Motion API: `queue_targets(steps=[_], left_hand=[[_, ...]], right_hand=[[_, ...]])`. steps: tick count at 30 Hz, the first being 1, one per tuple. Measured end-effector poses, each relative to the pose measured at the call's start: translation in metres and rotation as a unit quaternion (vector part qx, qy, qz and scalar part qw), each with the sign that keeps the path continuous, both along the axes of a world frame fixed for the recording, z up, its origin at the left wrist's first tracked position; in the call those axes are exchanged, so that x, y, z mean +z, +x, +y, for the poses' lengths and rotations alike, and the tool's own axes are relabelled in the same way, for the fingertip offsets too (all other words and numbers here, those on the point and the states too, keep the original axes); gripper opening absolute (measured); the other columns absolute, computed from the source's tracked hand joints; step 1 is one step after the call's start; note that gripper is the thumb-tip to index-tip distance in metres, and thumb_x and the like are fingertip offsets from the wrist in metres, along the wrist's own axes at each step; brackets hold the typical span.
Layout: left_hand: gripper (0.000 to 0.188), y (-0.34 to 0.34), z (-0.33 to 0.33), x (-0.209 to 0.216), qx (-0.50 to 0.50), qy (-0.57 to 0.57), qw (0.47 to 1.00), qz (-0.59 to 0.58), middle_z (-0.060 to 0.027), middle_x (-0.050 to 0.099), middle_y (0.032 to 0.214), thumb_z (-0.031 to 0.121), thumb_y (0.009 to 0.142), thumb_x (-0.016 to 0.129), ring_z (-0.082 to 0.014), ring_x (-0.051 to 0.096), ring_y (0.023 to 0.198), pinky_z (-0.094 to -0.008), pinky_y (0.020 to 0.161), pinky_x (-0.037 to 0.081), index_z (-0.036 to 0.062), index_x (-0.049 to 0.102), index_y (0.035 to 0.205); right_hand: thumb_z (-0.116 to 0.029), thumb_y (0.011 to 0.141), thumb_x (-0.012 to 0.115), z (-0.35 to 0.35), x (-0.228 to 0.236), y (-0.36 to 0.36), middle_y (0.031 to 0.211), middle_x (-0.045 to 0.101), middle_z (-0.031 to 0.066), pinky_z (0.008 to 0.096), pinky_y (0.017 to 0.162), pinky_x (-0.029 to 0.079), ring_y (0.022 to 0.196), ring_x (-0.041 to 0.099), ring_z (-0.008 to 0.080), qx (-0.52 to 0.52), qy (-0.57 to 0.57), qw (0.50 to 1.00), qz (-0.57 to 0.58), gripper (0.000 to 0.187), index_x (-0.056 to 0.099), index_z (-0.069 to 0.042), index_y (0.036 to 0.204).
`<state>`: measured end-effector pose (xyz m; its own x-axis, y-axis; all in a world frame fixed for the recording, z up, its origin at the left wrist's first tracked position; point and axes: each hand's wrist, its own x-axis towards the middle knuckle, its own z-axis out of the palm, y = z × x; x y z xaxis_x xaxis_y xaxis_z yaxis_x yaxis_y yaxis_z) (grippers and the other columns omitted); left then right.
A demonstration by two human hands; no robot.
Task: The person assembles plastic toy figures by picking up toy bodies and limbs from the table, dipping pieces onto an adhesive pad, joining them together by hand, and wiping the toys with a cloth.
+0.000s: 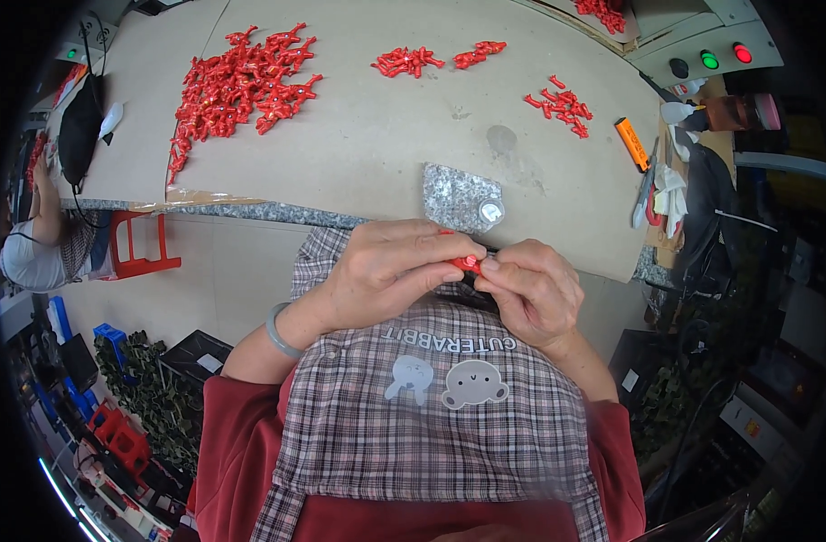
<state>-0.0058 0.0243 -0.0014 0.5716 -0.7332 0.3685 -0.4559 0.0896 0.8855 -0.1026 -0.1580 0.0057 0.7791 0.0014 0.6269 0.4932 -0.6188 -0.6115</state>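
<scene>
Just above my plaid apron, both hands meet at a small red plastic toy figure [468, 263]. My left hand [386, 269] is closed, pinching it between thumb and fingers, with much of the toy hidden behind them. My right hand [537, 291] is closed too, its thumb and fingertips pressed at the toy's right end. Whether a separate small part sits in those right fingertips, I cannot tell. Straight beyond the hands, a grey speckled patch [451, 194] at the table's near edge carries a small round whitish piece [491, 212].
A large heap of red figures [241, 86] lies at the table's left. Smaller red groups [406, 61] and loose red pieces [562, 108] lie farther right. An orange box cutter [631, 144] and scissors [646, 194] rest at the right edge. Another person [42, 239] sits far left.
</scene>
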Motion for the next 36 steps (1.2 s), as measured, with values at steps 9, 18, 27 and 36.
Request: queue_targets(steps=[9,18,27,36], left_hand=[[0.022,-0.002,0.0,-0.003,-0.005,-0.05,0.999,-0.01,-0.0129,0.072,0.092,0.006,0.08,0.073,-0.0266,0.07,0.077,-0.0327,0.067,0.057,0.0012,0.07,0.101],[0.022,-0.003,-0.001,-0.002,0.001,-0.043,0.999,-0.011,-0.0126,0.072,0.091,0.006,0.08,0.073,-0.0272,0.071,0.077,-0.0328,0.067,0.057,0.0006,0.07,0.101],[0.022,-0.003,-0.001,-0.003,0.013,0.004,0.999,0.03,-0.0125,0.072,0.088,0.006,0.082,0.071,-0.0244,0.07,0.074,-0.0305,0.066,0.056,0.0003,0.07,0.103],[0.025,-0.004,0.003,-0.005,-0.023,0.035,0.959,0.279,-0.0102,0.072,0.094,0.009,0.09,0.068,-0.0148,0.069,0.08,-0.0263,0.073,0.057,-0.0035,0.067,0.112]], right_hand=[[-0.007,0.067,0.086,0.001,0.002,-0.001,0.082,0.064,0.0068,0.0282,0.049,0.051,0.062,0.063,0.0177,0.026,-0.007,0.999,-0.028,0.032,0.07,-0.004,0.095],[-0.007,0.067,0.086,0.001,0.001,-0.001,0.081,0.064,0.0064,0.0281,0.049,0.051,0.062,0.064,0.0172,0.021,-0.004,1.0,-0.023,0.032,0.07,-0.003,0.095],[-0.006,0.068,0.084,-0.001,0.0,0.002,0.077,0.065,0.0083,0.0284,0.05,0.05,0.062,0.064,0.0184,-0.005,-0.007,1.0,0.005,0.027,0.07,-0.003,0.091],[-0.004,0.071,0.082,-0.001,-0.006,0.009,0.074,0.066,0.0096,0.0274,0.051,0.049,0.062,0.064,0.0178,-0.016,0.053,0.996,0.07,0.017,0.07,-0.001,0.083]])
